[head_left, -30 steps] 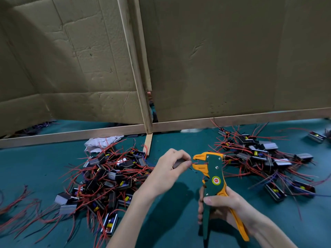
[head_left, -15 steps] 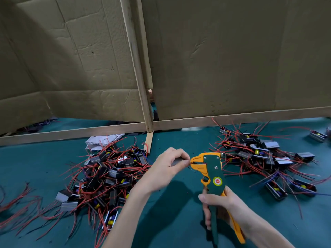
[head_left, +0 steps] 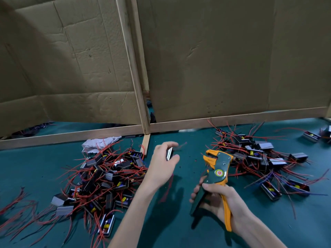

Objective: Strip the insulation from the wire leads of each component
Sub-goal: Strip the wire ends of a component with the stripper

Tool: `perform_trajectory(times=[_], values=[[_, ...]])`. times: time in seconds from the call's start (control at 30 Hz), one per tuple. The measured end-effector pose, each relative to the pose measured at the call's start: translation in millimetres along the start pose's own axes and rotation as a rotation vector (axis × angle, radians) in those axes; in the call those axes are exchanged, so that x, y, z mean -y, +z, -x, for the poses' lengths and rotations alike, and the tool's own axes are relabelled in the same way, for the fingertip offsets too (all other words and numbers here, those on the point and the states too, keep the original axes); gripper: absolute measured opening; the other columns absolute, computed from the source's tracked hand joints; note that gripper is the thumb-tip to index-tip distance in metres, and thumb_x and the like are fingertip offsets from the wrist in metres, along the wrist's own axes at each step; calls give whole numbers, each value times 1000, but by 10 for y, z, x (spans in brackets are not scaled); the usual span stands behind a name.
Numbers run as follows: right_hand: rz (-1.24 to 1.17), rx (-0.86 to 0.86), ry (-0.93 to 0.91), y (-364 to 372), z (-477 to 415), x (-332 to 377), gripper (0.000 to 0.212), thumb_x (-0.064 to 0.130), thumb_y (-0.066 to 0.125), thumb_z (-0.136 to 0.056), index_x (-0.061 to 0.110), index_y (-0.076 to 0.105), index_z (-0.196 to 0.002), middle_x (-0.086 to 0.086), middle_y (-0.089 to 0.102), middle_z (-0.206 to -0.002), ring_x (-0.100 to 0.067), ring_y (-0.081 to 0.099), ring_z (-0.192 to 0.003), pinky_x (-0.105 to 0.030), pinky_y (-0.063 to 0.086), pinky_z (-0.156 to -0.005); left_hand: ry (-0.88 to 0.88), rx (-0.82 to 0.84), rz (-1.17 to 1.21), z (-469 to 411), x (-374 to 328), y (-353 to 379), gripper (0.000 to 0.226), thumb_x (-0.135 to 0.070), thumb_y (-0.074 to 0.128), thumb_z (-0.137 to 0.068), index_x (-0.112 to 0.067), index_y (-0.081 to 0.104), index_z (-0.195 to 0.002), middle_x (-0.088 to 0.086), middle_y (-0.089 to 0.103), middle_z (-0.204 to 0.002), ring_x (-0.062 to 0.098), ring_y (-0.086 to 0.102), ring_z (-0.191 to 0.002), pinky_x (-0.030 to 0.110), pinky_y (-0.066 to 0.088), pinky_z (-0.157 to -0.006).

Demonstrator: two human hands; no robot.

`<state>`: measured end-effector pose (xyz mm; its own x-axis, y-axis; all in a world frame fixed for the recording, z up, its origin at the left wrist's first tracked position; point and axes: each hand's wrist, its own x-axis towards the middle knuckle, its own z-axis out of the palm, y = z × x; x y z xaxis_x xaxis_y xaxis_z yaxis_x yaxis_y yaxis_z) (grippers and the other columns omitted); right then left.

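Since half a second ago we see the left hand (head_left: 162, 164) pulled off to the left. The component (head_left: 169, 153) it held at the nose of the wire stripper (head_left: 217, 169) now sits clear of the tool, with bare table (head_left: 189, 154) between them. The stripper's head leans more to the left than before, and its green and orange handles stand apart in a V. The left hand is motion-blurred and hangs above the table, palm facing right, with thumb and fingers pinching the small grey component. A red lead (head_left: 180, 145) trails right from it, too smeared for us to tell whether its end is stripped. The right hand (head_left: 220, 201) is low and near us, with its fingers curled round both handles and the stripper's nose pointing up and left. The left pile (head_left: 107, 176) of components with red leads lies just beside the left forearm. The right pile (head_left: 259, 154) lies behind and right of the stripper, touching or nearly touching its head. We mark open green table between the two piles and in the foreground between the forearms. The far side is closed off by a wooden rail (head_left: 71, 135) and a cardboard wall (head_left: 215, 59). Crumpled paper (head_left: 100, 143) lies at the rail behind the left pile.
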<state>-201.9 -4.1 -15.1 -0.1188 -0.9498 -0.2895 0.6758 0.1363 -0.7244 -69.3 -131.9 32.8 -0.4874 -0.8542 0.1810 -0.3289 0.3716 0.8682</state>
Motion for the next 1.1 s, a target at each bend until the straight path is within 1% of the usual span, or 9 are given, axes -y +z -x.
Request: perform_trajectory(times=[0.1,0.23,0.27,0.33,0.4,0.5,0.7,0.83,1.1], values=[[-75,-74,36,-29,-35,22,17,-2,58,-67,-6,59,-84,-25,62,-74,-37,65,-64,-48,59,-62,-84,-10,135,-148,-237,217,58,1,54,-87,-19,39,-139,1,34,-132,1,40,-109,7,29,-89],[-151,-55,103,-38,-49,31,17,-2,54,-69,-3,57,-86,-23,60,-76,-35,64,-64,-46,58,-60,-65,105,377,-370,-712,703,78,13,50,-84,-10,18,-150,1,19,-137,-1,41,-102,-6,34,-71],[-153,-44,105,-41,-50,31,20,-2,53,-71,-2,57,-90,-23,60,-79,-35,64,-65,-45,58,-59,-84,187,480,-415,-827,825,84,13,51,-84,-13,9,-152,1,13,-145,2,40,-110,-1,37,-83],[-137,-38,93,-58,-64,32,27,-3,53,-72,-1,56,-98,-24,59,-85,-36,64,-67,-45,58,-58,-136,415,578,-475,-1062,1024,95,5,56,-86,-26,-3,-153,-5,-5,-157,15,23,-139,30,29,-112],[-122,-39,83,-73,-77,41,26,-2,53,-71,-1,55,-97,-24,59,-84,-36,64,-68,-45,58,-60,-58,580,362,-508,-1122,1065,90,-10,59,-88,-34,1,-152,-9,-7,-159,20,10,-146,43,17,-116],[-145,-45,100,-101,-97,43,16,-1,53,-70,-2,57,-86,-23,60,-76,-37,63,-67,-47,58,-63,61,475,-120,-581,-920,845,69,-13,52,-89,-21,21,-151,9,28,-154,29,38,-134,36,34,-108],[-95,-48,108,-137,-121,19,17,-2,58,-69,-4,59,-86,-25,61,-76,-38,64,-67,-48,57,-64,-425,83,-982,-719,15,-41,44,-18,48,-90,-10,42,-133,16,48,-134,32,47,-123,40,41,-98],[-28,-14,124,-130,-117,-1,15,-3,58,-72,-3,58,-87,-24,59,-76,-39,63,-68,-50,57,-65,-595,64,-1081,-698,461,-350,44,-25,50,-90,-14,46,-132,11,51,-133,29,48,-123,37,38,-96],[-26,-27,123,-113,-100,20,13,-4,55,-75,-4,57,-87,-24,59,-75,-39,63,-66,-50,57,-64,-522,9,-924,-660,635,-406,34,-20,49,-89,-9,54,-121,12,56,-123,35,52,-114,40,47,-92]])
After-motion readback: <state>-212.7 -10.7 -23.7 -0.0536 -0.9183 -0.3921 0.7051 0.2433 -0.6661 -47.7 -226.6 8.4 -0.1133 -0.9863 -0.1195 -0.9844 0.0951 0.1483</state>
